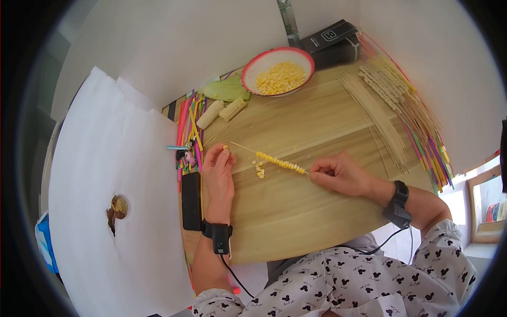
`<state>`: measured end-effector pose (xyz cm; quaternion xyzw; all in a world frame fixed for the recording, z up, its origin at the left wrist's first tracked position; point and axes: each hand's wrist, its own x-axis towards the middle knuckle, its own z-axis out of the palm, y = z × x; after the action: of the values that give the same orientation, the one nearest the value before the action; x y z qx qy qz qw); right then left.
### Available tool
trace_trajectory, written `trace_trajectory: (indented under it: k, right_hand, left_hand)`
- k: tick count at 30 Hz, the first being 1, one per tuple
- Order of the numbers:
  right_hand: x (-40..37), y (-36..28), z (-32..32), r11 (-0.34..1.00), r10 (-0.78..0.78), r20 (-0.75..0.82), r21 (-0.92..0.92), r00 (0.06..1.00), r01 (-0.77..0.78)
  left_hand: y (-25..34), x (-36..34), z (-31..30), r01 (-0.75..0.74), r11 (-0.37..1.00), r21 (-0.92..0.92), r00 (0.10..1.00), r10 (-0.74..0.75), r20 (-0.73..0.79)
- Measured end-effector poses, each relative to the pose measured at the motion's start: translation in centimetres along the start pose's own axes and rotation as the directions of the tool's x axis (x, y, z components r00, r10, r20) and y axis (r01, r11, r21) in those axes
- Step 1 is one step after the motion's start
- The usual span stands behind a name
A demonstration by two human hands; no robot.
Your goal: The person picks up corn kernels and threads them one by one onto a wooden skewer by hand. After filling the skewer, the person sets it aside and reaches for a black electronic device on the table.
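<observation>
Between thumb and fingers, my right hand (340,173) grips the end of a thin wooden skewer (243,147). Yellow corn kernels (280,161) are threaded in a row along much of it, and its bare tip points up and left toward my left hand. My left hand (218,171) pinches a single corn kernel (225,147) at its fingertips, apart from the skewer tip. Just below the skewer, a few loose kernels (260,173) lie on the wooden table (296,211).
A red-rimmed bowl (246,79) of kernels stands at the back, near corn cobs (211,114) and a green husk (227,89). Bare skewers (377,124) and loaded skewers (388,87) lie at right. Colored sticks (183,119), keys (188,148) and a black phone (191,201) line the left edge.
</observation>
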<state>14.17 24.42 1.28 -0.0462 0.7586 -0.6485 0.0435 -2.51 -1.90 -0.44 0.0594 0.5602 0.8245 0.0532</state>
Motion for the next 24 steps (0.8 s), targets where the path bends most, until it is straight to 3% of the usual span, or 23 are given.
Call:
trace_trajectory:
  k: [7,14,16,20,24]
  right_hand:
    - [-0.2,-1.3,-0.3,0.997,0.069,-0.017,-0.042,0.997,-0.069]
    - [-0.1,0.1,-1.2,0.974,-0.104,-0.011,-0.203,0.994,0.1]
    - [-0.2,-0.1,-1.0,0.981,-0.176,0.002,-0.088,0.984,0.175]
    - [-0.2,-0.1,-1.0,0.98,-0.181,-0.02,-0.086,0.983,0.179]
    - [-0.2,-0.3,-1.1,0.988,-0.073,0.008,-0.134,0.997,0.074]
  left_hand:
    - [0.3,-0.3,0.1,0.043,0.999,-0.006,0.998,-0.043,0.035]
    - [0.1,0.0,-0.8,0.045,0.994,0.104,0.998,-0.049,0.034]
    - [0.5,-0.4,-0.1,0.058,0.993,0.098,0.997,-0.063,0.039]
    - [0.7,-0.7,0.6,0.036,0.993,0.113,0.999,-0.039,0.027]
    - [0.3,-0.3,-0.1,0.025,0.992,0.121,0.999,-0.028,0.028]
